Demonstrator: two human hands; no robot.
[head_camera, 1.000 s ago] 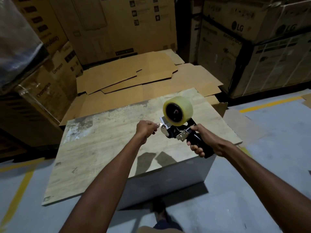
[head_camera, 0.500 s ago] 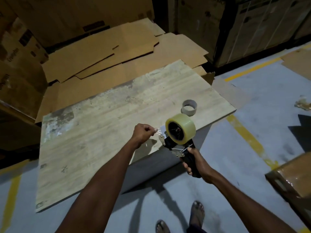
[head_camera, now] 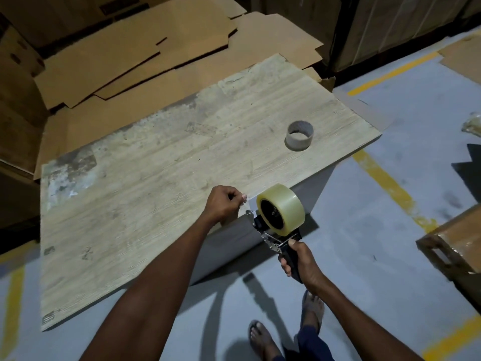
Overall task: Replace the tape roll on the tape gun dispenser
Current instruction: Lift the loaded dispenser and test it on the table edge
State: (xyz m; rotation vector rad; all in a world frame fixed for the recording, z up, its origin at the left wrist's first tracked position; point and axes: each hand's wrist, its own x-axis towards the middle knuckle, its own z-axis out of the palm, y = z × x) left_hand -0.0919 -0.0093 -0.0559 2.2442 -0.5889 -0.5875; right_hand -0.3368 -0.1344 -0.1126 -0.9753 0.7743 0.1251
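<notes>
A full roll of clear tape (head_camera: 285, 208) sits on the hub of a black tape gun (head_camera: 270, 234), held in the air just off the table's near edge. My right hand (head_camera: 299, 261) grips the gun's black handle from below. To the left of the roll, my left hand (head_camera: 223, 204) pinches the loose end of the tape between thumb and fingers, close to the gun's front plate. An empty grey cardboard core (head_camera: 299, 136) stands on the wooden table top (head_camera: 145, 194) near its far right corner.
Flattened cardboard sheets (head_camera: 145, 50) lie behind the table, with stacked cartons at the left and back. A brown box (head_camera: 458, 246) sits on the grey floor at the right. Yellow floor lines (head_camera: 393, 188) run past the table. My sandalled feet (head_camera: 263, 337) show below.
The view has tilted down and the gun has come off the table top to just past its near edge. The empty core has come into sight. Both hands keep their holds.
</notes>
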